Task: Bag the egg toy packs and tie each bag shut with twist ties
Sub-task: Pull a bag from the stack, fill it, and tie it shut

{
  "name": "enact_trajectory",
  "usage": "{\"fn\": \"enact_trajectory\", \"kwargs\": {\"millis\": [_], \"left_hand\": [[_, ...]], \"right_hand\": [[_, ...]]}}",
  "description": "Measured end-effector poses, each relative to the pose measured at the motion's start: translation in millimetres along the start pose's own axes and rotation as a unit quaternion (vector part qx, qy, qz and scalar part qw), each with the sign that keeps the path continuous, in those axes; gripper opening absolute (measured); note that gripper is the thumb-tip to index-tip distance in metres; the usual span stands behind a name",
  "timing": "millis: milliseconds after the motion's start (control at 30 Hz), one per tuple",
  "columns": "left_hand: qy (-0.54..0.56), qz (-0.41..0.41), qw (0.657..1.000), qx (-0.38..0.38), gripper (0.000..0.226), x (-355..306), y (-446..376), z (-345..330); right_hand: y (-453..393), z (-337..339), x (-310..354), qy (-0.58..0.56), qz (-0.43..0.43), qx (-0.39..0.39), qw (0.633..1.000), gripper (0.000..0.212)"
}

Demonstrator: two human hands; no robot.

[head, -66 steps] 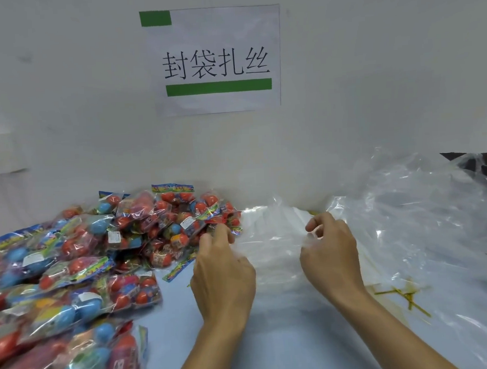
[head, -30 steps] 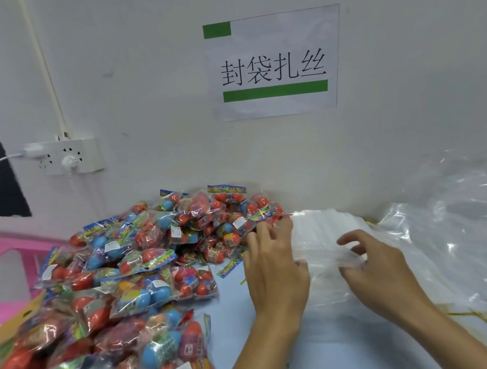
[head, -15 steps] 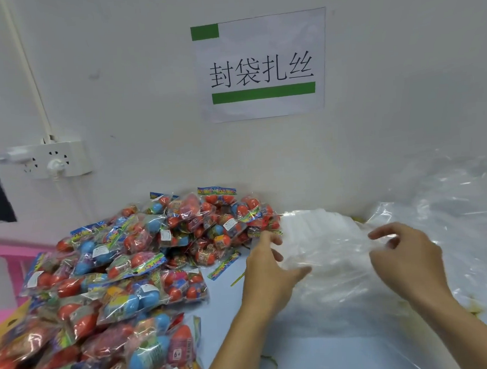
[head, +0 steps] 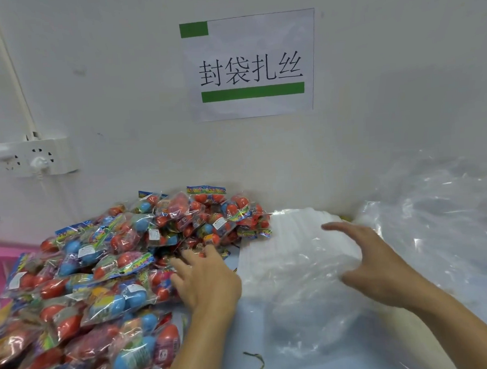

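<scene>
Along the worktop's (head: 219, 365) left side lay heaped egg toy packs (head: 105, 267); the left hand (head: 207, 280) rested on them, fingers spread. Rightward, the right hand (head: 375, 264) hovered wide over clear bags (head: 298, 255).

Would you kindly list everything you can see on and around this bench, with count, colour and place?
egg toy packs: many, red and blue eggs in clear wrap, heaped left
clear bags: a stack, whitish, centre by the wall
loose plastic sheeting: clear, right
twist tie: one, greenish, front edge
wall sign: one, white with green bars
power strip: one, white, left wall
pink frame: far left
left hand: open, on the packs
right hand: open, over the bags
</scene>
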State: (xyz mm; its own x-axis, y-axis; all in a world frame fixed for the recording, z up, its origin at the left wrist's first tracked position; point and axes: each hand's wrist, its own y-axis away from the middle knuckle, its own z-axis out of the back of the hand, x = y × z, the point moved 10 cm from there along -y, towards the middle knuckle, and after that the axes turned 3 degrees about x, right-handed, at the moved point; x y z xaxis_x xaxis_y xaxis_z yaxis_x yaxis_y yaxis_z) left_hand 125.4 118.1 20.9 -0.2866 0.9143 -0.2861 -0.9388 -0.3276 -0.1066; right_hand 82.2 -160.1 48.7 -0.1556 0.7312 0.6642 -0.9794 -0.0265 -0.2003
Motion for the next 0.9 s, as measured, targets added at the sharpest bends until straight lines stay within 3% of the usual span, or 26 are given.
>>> {"fn": "enact_trajectory", "kwargs": {"millis": [100, 200, 367, 467, 600, 667, 733, 800, 900], "left_hand": [[-0.067, 0.047, 0.994, 0.068, 0.057, 20.8, 0.2, -12.0], [-0.09, 0.016, 0.995, 0.047, 0.045, 17.0, -0.9, -12.4], [-0.026, 0.01, 0.997, 0.069, 0.038, 10.9, -0.7, -18.9], [-0.008, 0.006, 0.999, 0.052, 0.031, 9.9, -0.6, -13.5], [0.112, -0.018, 0.99, -0.087, 0.022, 4.7, 3.0, 21.5], [0.254, -0.045, 0.946, -0.198, 0.012, 3.9, 10.8, 48.7], [0.417, -0.082, 0.871, -0.246, 0.008, 1.2, 16.6, 65.3], [0.579, -0.095, 0.782, -0.209, 0.017, -3.7, 16.4, 65.9], [0.75, -0.076, 0.655, -0.056, 0.027, -25.4, 14.8, 42.9]], "right_hand": [[5.2, -17.7, 4.7, 0.019, 0.032, 0.091, 0.995, 0.065], [11.5, -33.2, 5.7, 0.03, 0.026, 0.167, 0.985, 0.058], [20.8, -30.8, 9.2, -0.036, 0.006, 0.213, 0.976, 0.083], [16.7, -18.8, 21.7, -0.106, 0.029, 0.149, 0.983, 0.066], [9.1, 7.5, 41.9, -0.148, 0.103, -0.065, 0.981, 0.028], [13.0, 11.3, 54.7, -0.12, 0.147, -0.137, 0.972, 0.012], [14.4, 3.3, 61.2, -0.064, 0.165, -0.143, 0.974, 0.015], [12.1, -9.8, 60.0, -0.015, 0.157, -0.111, 0.981, 0.023], [7.9, -23.4, 50.7, 0.001, 0.123, -0.078, 0.989, 0.027]]}}
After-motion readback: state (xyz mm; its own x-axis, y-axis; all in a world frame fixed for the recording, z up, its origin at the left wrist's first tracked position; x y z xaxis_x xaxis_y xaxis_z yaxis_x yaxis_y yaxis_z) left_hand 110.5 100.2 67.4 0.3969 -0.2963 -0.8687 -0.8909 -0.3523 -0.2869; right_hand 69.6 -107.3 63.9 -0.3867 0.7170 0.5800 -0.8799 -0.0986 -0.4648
